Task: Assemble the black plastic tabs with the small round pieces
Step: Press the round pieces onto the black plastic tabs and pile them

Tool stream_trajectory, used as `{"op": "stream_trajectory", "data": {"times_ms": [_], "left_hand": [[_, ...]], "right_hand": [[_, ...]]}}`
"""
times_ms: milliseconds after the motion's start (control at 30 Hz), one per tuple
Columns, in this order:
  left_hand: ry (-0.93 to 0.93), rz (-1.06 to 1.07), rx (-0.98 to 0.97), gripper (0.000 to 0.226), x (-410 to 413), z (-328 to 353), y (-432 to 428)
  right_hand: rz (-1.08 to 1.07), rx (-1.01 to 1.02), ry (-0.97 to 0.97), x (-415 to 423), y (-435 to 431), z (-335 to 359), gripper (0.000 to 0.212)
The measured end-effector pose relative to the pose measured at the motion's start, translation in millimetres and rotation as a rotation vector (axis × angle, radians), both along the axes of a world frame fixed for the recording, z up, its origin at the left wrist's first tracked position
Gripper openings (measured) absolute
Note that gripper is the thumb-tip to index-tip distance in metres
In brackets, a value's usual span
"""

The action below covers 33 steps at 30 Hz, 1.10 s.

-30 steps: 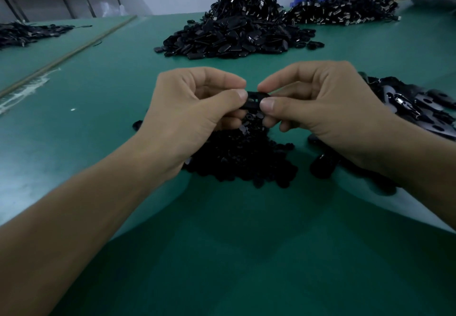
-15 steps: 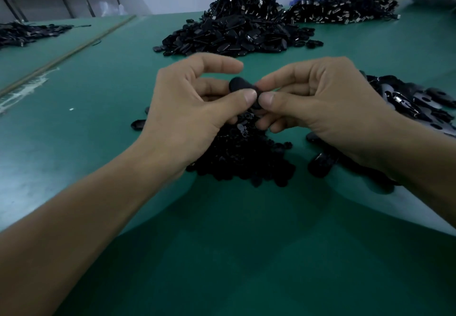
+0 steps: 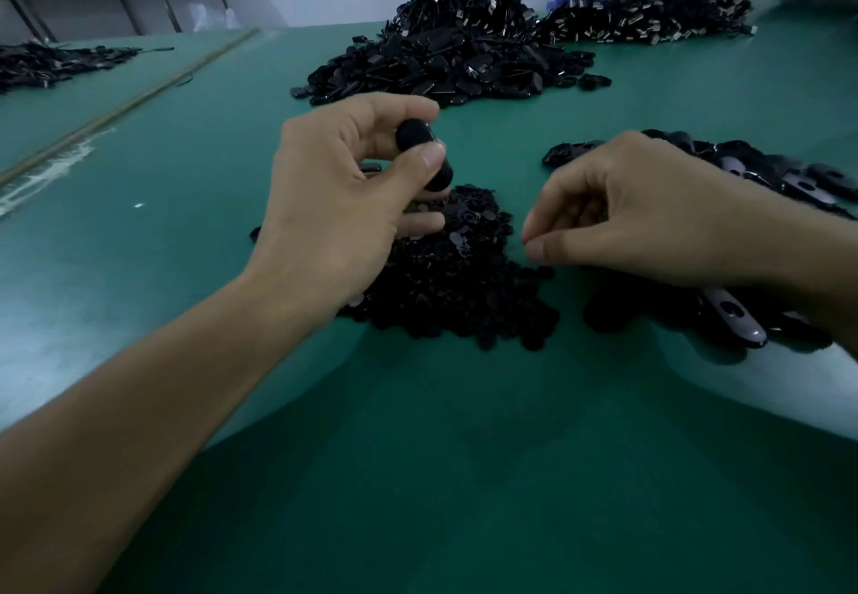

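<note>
My left hand [image 3: 346, 203] pinches a black plastic tab [image 3: 425, 155] between thumb and fingers, held upright above the pile of small round pieces [image 3: 457, 278] on the green table. My right hand [image 3: 636, 217] is lower and to the right, at the pile's right edge, with thumb and forefinger tips pressed together. I cannot tell whether a small piece is between them. Loose black tabs [image 3: 761, 176] lie in a heap behind and under my right hand.
A large heap of finished black tabs with cords [image 3: 445, 59] sits at the far middle of the green table [image 3: 418, 477]. Another heap [image 3: 650, 18] lies at the far right, and a smaller one [image 3: 51, 62] at the far left.
The hands have parted. My left hand kept the tab and raised it; my right hand let go and dropped right, down to the edge of the round pieces.
</note>
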<state>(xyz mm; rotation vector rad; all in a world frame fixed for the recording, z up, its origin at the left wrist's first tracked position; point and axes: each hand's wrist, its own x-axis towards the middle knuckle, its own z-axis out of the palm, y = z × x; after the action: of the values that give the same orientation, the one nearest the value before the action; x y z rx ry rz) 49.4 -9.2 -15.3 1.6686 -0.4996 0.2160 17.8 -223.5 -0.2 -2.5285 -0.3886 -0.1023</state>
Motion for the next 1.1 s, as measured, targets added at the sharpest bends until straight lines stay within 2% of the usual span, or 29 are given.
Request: {"op": "stream_trajectory", "data": {"times_ms": [100, 200, 367, 500, 633, 767, 933, 1100], "left_hand": [[0.028, -0.023, -0.027, 0.024, 0, 0, 0], [0.008, -0.033, -0.009, 0.029, 3, -1, 1], [-0.002, -0.032, 0.062, 0.035, 4, -2, 1], [0.003, -0.018, 0.078, 0.024, 1, -2, -2], [-0.019, -0.032, 0.114, 0.023, -1, -3, -4], [-0.002, -0.001, 0.122, 0.024, 0, -4, -4], [0.043, 0.048, 0.123, 0.02, 3, -7, -3], [0.063, 0.044, 0.112, 0.021, 2, -8, -5]], "right_hand": [[0.033, -0.012, 0.074, -1, -5, 5, 0.017], [0.051, -0.05, 0.111, 0, -7, 4, 0.017], [0.034, -0.113, 0.04, 3, -5, -2, 0.007], [0.002, -0.112, -0.098, 3, 0, -6, 0.01], [-0.003, -0.001, -0.196, 2, 7, -7, 0.006], [-0.01, 0.073, -0.268, 1, 10, -8, 0.015], [0.0, 0.184, -0.284, 2, 11, -10, 0.01], [-0.014, 0.325, -0.207, 2, 16, -11, 0.007]]}}
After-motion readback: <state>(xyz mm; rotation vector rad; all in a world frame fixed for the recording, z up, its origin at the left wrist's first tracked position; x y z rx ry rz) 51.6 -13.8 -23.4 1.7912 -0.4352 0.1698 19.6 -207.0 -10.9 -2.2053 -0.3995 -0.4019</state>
